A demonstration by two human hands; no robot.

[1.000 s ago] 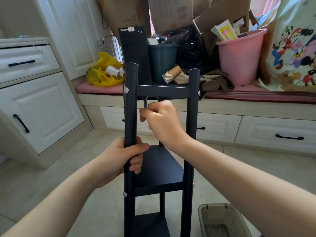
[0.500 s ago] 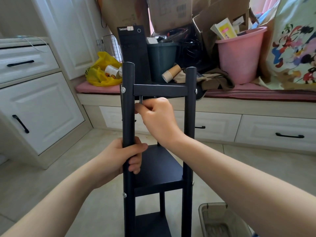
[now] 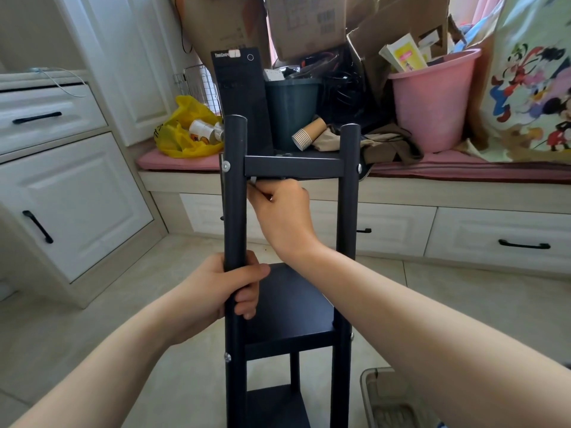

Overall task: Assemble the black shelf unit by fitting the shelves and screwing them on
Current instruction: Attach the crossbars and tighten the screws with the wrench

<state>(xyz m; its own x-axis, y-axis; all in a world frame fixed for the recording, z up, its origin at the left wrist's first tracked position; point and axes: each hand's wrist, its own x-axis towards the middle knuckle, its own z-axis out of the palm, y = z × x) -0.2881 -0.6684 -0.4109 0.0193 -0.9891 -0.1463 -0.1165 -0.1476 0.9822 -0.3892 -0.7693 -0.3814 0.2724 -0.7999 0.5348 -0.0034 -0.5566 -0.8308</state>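
two hands on a black shelf unit [image 3: 347, 242], one bracing a post, one working a tool under the top shelf [image 3: 293, 163].
the unit stands upright over the tiled floor [image 3: 92, 335], its foot out of view, towards the floor's far edge where the bench [image 3: 401, 188] drawers begin. the left hand [image 3: 216, 291] wraps the front-left post [image 3: 235, 211], fingers curled together round it and thumb across the front, just above the middle shelf [image 3: 290, 307]. the right hand [image 3: 284, 214] reaches between the front posts, fingers bunched and pinching a small silvery tool [image 3: 252, 180] whose tip sits right under the top shelf's front-left corner, beside the post. a screw head [image 3: 226, 165] shows on that post level with the top shelf. a grey basket [image 3: 386, 396] lies on the floor at the near right edge; a pink bucket [image 3: 432, 103] stands on the bench.
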